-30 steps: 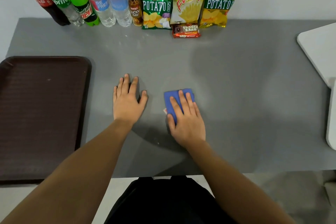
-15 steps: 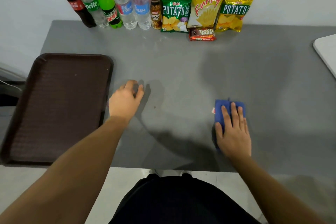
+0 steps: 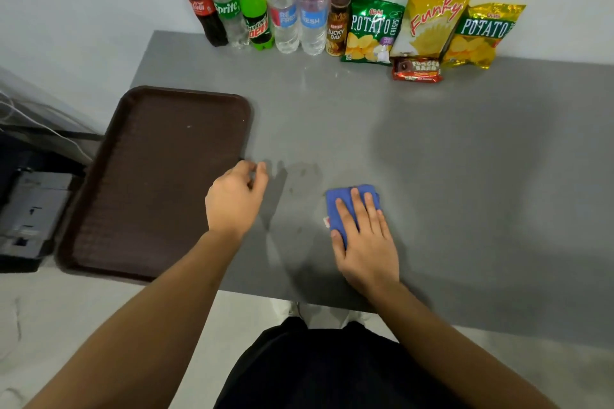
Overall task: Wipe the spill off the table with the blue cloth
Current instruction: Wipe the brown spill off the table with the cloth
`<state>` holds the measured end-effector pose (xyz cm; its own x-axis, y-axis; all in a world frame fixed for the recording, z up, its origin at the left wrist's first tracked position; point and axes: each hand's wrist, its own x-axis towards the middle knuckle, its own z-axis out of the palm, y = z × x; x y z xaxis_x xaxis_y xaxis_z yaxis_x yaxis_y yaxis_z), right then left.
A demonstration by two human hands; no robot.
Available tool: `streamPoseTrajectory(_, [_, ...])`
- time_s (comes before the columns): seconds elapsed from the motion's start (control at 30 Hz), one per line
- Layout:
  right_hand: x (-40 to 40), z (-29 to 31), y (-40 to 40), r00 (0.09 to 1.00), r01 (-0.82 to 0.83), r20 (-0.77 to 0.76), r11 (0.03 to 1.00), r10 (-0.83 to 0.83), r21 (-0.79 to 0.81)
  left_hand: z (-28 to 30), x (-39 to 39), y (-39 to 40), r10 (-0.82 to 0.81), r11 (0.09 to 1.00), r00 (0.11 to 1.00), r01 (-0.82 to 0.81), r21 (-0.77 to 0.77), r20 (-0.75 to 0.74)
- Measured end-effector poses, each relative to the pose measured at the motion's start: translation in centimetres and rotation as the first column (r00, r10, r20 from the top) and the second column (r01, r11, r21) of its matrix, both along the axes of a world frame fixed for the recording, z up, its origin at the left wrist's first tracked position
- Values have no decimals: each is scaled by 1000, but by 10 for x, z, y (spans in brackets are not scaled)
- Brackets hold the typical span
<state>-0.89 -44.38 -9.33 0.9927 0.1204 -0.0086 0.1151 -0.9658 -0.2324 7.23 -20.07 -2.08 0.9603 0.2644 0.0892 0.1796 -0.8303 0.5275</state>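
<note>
A folded blue cloth (image 3: 337, 207) lies flat on the grey table (image 3: 465, 176), near its front edge. My right hand (image 3: 365, 242) presses down on the cloth with fingers straight, covering its near half. Faint wet streaks (image 3: 300, 177) show on the tabletop just left of and beyond the cloth. My left hand (image 3: 236, 201) rests on the table to the left of the streaks, fingers curled in, holding nothing, close to the tray's right rim.
A brown tray (image 3: 149, 182) lies at the table's left end. Along the back wall stand several drink bottles (image 3: 255, 6), chip bags (image 3: 428, 23) and a small snack bar pack (image 3: 417, 70). A dark device (image 3: 30, 216) sits off the table's left side.
My right hand slid the cloth away to the right, then back left toward the left hand. My left hand curled its fingers from flat. The view shifted left.
</note>
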Motion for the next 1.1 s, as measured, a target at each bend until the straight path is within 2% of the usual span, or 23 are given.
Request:
streamPoseTrajectory(0.2, [58,5,2,992,118,-32,993,-118,7,10,-8,24,21,998,999,-23,-58,-29])
streamPoseTrajectory(0.43, [40,2,-16,954,296,-50,955,-297,-10,11,-12,54,57,992,998,-56,-110,1])
streamPoseTrajectory(0.57, [-2,-2,-17,972,226,-52,972,-229,-62,7,-13,69,73,987,997,-69,-148,23])
streamPoseTrajectory(0.73, [-46,-9,19,989,115,100,992,-109,-54,2,-12,84,67,986,997,-62,-158,28])
streamPoseTrajectory(0.8, [-52,-9,46,996,41,82,999,-39,-25,1,-11,89,65,983,998,-60,-171,21])
streamPoseTrajectory(0.97, [-33,-10,115,976,-217,-9,976,217,-11,0,-7,103,27,985,999,-22,-173,26])
streamPoseTrajectory(1.1, [21,-2,148,987,-160,19,987,160,16,-2,-5,110,0,985,1000,3,-171,21])
